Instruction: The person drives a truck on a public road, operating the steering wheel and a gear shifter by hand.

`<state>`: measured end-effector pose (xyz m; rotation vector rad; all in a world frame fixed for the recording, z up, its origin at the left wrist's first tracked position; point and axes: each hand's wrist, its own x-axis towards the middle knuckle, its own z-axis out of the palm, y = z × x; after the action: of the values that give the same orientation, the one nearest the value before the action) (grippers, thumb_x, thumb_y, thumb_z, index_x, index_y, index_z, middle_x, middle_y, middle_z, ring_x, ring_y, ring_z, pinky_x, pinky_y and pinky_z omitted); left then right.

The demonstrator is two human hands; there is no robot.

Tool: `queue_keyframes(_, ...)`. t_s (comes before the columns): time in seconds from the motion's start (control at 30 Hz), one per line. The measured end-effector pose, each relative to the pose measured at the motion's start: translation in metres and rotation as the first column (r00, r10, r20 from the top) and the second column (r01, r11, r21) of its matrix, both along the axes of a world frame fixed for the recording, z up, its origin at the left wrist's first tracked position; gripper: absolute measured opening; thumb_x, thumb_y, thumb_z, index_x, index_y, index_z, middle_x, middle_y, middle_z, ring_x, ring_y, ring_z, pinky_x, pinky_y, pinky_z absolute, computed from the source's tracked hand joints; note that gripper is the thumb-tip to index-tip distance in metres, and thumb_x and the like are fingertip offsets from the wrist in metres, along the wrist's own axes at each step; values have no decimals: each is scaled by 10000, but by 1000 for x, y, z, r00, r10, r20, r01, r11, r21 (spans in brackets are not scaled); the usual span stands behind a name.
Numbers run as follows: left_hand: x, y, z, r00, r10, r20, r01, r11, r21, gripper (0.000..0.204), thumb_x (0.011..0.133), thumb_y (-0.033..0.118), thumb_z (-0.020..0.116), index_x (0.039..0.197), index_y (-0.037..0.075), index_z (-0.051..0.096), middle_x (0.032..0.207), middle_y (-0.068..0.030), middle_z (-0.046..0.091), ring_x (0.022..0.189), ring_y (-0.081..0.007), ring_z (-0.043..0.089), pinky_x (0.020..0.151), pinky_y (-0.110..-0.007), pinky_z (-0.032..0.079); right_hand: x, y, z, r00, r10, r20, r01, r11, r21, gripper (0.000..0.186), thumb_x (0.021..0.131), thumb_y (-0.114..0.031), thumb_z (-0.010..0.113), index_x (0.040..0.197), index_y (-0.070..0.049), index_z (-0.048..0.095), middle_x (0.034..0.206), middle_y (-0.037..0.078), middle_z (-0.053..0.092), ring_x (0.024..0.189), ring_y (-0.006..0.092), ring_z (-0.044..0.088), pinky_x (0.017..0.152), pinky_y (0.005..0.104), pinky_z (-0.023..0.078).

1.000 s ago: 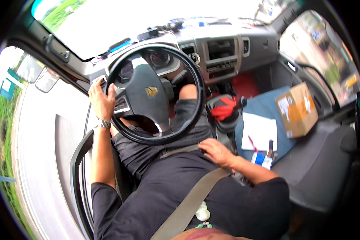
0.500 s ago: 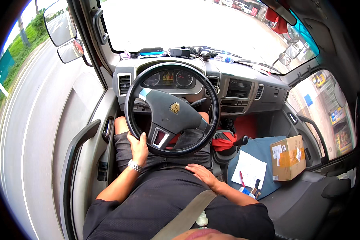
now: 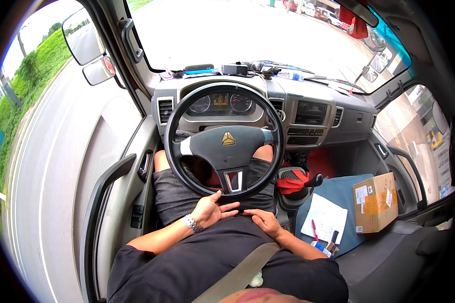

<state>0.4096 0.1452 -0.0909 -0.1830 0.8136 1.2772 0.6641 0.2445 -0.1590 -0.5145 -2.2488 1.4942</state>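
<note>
The black steering wheel [image 3: 274,164] sits upright ahead of me, its centre pad below the gauges. My left hand [image 3: 212,213] is palm up just under the wheel's lower rim, fingers spread and holding nothing, the thumb at the rim; a metal watch [image 3: 192,224] is on that wrist. My right hand [image 3: 263,222] rests at my waist over the dark shorts [image 3: 172,189], index finger stretched out, the others loosely bent, nothing visible in it. A seat belt [image 3: 242,272] crosses my dark shirt.
Right of me, a gear lever [image 3: 316,181] with red cloth stands by a blue pad [image 3: 351,194] bearing paper [image 3: 322,212], a pen and a cardboard box [image 3: 374,202]. Small items line the dashboard [image 3: 359,106]. Outside are mirrors [image 3: 83,35], road [image 3: 60,126] and parked cars [image 3: 321,12].
My left hand has left the wheel's rim at the lower left and moved right, turning palm up with fingers spread. The wheel has turned to level. The roadside outside has shifted.
</note>
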Motion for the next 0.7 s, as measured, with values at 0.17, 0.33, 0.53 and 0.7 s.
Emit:
queue_keyframes(0.17, -5, -5, -13, 990, -135, -35, 138, 984, 113, 505, 1154, 373, 287, 1491, -2, 309, 1557, -246, 371, 1381, -418, 529, 1133, -518, 486, -5, -5, 8, 998, -66, 5, 66, 994, -85, 399, 1101, -313, 527, 1287, 12, 663, 1219, 158, 729, 1077, 242, 719, 939, 335, 555)
queue_keyframes(0.33, -17, 0, -20, 949, -314, 33, 305, 939, 158, 604, 1148, 419, 283, 1534, -46, 272, 1563, -269, 358, 1383, -397, 522, 1151, -475, 468, -54, 11, -21, 867, -487, -105, 351, 747, -565, 388, 1105, -411, 516, 1138, -37, 611, 1021, 84, 708, 864, 189, 699, 769, 320, 572)
queue_keyframes(0.53, -22, 5, -31, 939, -344, 19, 338, 932, 131, 674, 1139, 466, 297, 1526, -86, 295, 1526, -285, 408, 1386, -404, 506, 1177, -455, 435, -77, 21, -25, 825, -565, 7, 348, 498, -795, 412, 1068, -492, 561, 1131, -86, 582, 939, 54, 683, 809, 172, 689, 736, 322, 584)
queue_keyframes(0.7, -21, -12, -33, 943, -328, -56, 332, 918, 218, 708, 1126, 508, 326, 1502, -92, 324, 1484, -279, 438, 1347, -395, 527, 1182, -459, 424, -73, 8, -23, 855, -518, -16, 293, 509, -810, 424, 1072, -495, 548, 1197, -90, 540, 962, 72, 685, 811, 179, 694, 715, 324, 586)
